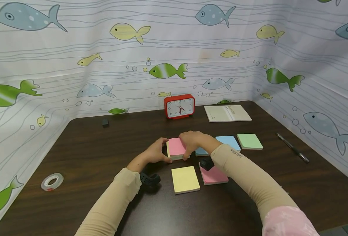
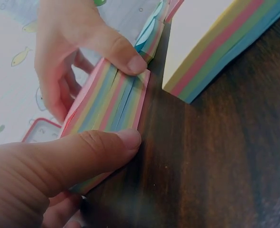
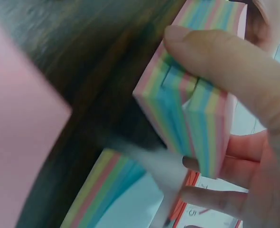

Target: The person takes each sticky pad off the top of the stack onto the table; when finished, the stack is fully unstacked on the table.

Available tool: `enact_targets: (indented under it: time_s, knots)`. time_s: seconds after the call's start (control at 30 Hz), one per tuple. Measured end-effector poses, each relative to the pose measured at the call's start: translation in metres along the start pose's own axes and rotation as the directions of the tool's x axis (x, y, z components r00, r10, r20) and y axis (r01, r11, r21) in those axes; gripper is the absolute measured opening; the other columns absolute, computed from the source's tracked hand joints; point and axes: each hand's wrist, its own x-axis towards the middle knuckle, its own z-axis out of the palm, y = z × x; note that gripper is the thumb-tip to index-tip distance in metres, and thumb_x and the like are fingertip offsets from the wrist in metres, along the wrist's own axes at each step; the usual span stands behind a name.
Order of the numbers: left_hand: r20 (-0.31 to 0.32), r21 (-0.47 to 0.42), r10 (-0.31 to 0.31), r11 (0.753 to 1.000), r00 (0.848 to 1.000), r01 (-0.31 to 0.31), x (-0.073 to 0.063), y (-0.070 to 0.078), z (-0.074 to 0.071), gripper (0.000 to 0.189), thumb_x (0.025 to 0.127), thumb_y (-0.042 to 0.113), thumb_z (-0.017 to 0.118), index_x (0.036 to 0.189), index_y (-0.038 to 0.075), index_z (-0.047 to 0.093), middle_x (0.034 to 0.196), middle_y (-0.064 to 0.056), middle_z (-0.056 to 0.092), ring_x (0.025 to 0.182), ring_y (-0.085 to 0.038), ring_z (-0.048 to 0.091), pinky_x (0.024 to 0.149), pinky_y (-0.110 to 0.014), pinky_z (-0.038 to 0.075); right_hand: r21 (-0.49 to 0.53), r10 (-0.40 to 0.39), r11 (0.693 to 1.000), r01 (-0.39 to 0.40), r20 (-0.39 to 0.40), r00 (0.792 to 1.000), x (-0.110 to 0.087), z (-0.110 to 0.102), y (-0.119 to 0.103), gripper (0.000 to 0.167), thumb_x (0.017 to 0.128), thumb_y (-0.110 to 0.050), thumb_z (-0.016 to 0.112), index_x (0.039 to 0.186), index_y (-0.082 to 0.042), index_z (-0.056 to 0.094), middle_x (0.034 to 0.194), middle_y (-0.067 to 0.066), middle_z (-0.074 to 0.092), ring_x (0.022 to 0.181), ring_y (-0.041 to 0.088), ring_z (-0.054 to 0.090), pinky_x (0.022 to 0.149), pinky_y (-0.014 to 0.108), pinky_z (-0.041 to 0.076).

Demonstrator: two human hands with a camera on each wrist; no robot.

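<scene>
One fish-printed cloth (image 1: 168, 42) rises behind the red clock (image 1: 179, 107) and comes down along the left and right edges of the dark wooden bench (image 1: 82, 157). The bench's back edge runs close behind the clock; to the clock's left and front-left a broad stretch of wood leaves room to move, while its front-right is more crowded. A pale booklet (image 1: 228, 113) lies flat just right of the clock, near the back right corner. In front of the clock, the left hand (image 1: 154, 152) and right hand (image 1: 192, 141) both grip a pink-topped stack (image 1: 176, 147) of notes, with wood showing between it and the clock. Each hand's fingers are parted only by the stack they pinch, both thumbs on its near striped side; its layers gape at one corner. Farther in front of the clock lies a yellow pad (image 1: 185, 179) and, more to the clock's right, a pink pad (image 1: 213, 176), partly hidden by the right arm. Front-right of the clock are blue notes (image 1: 228, 142), one pad or two I cannot tell, then a green pad (image 1: 249, 141). Farthest right of the clock, a pen (image 1: 292, 147) lies near the right edge; far front-left, a tape roll (image 1: 45, 184) sits by the left edge. Left of the clock is a small dark block (image 1: 105, 123).
</scene>
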Motion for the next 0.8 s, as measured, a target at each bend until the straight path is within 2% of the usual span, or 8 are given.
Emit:
enact_targets:
  time_s: [0.17, 0.3, 0.5, 0.8]
  knots:
    - [0.000, 0.012, -0.018, 1.000, 1.000, 0.018, 0.000, 0.001, 0.001, 0.087, 0.057, 0.018, 0.082, 0.126, -0.001, 0.032, 0.125, -0.016, 0.039, 0.115, -0.027, 0.039, 0.093, -0.038, 0.032, 0.049, 0.003, 0.999, 0.000, -0.061, 0.998, -0.012, 0.000, 0.009, 0.083, 0.058, -0.053, 0.072, 0.121, -0.009, 0.042, 0.103, 0.001, 0.049, 0.087, 0.016, 0.047, 0.070, 0.034, 0.041]
    - [-0.001, 0.018, -0.014, 1.000, 1.000, 0.014, 0.000, 0.001, 0.001, 0.087, 0.057, 0.017, 0.082, 0.126, -0.002, 0.032, 0.124, -0.016, 0.039, 0.114, -0.027, 0.039, 0.093, -0.038, 0.032, 0.110, -0.017, 0.994, 0.028, -0.102, 0.995, -0.023, 0.002, 0.015, 0.085, 0.059, -0.051, 0.071, 0.124, -0.006, 0.040, 0.106, 0.003, 0.049, 0.089, 0.017, 0.047, 0.072, 0.035, 0.041]
    - [0.000, 0.016, 0.002, 1.000, 1.000, -0.002, 0.000, 0.003, 0.001, 0.088, 0.057, 0.017, 0.082, 0.126, -0.003, 0.032, 0.122, -0.017, 0.040, 0.112, -0.028, 0.040, 0.093, -0.039, 0.032, 0.123, -0.031, 0.991, 0.046, -0.122, 0.992, -0.038, 0.005, 0.021, 0.088, 0.060, -0.050, 0.071, 0.127, -0.004, 0.038, 0.117, 0.008, 0.047, 0.098, 0.019, 0.045, 0.078, 0.038, 0.040]
    - [0.010, 0.018, -0.010, 1.000, 1.000, 0.010, -0.001, 0.001, 0.000, 0.088, 0.059, 0.018, 0.081, 0.128, -0.001, 0.030, 0.127, -0.017, 0.037, 0.116, -0.027, 0.038, 0.094, -0.038, 0.030, 0.116, -0.031, 0.992, 0.048, -0.140, 0.990, -0.065, 0.009, 0.029, 0.086, 0.059, -0.049, 0.071, 0.125, -0.005, 0.039, 0.115, 0.007, 0.047, 0.096, 0.020, 0.045, 0.076, 0.040, 0.041]
